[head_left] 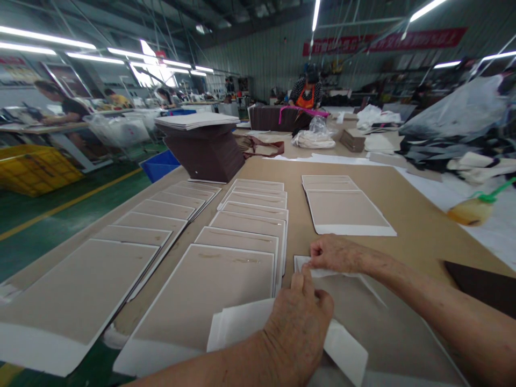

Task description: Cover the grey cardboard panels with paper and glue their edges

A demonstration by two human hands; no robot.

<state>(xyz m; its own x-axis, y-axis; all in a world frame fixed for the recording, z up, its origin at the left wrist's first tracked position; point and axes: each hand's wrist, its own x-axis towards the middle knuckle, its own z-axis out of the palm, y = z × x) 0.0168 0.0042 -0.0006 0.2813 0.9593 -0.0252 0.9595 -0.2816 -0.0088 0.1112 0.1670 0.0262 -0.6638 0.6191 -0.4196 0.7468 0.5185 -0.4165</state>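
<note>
Below the middle, my left hand point(300, 317) is closed over a bundle of white strips point(242, 322), whose ends stick out on both sides of the palm. Its fingertips reach the near-left corner area of a beige panel point(363, 312), meeting my right hand. My right hand point(336, 253) pinches a thin white strip point(318, 273) lying along that panel's far edge. Both forearms cover parts of the panel. To the left, overlapping beige panels with white borders point(229, 274) lie in a column, some with glossy brownish smears near their far edges.
Another column of panels point(92, 285) runs along the table's left side. Several panels point(346, 209) overlap ahead. A tall dark stack point(205, 153) stands at the far left, a yellow bottle with a green spout point(471, 209) at right, and a dark sheet point(484, 287) nearby. A person point(308, 91) is beyond.
</note>
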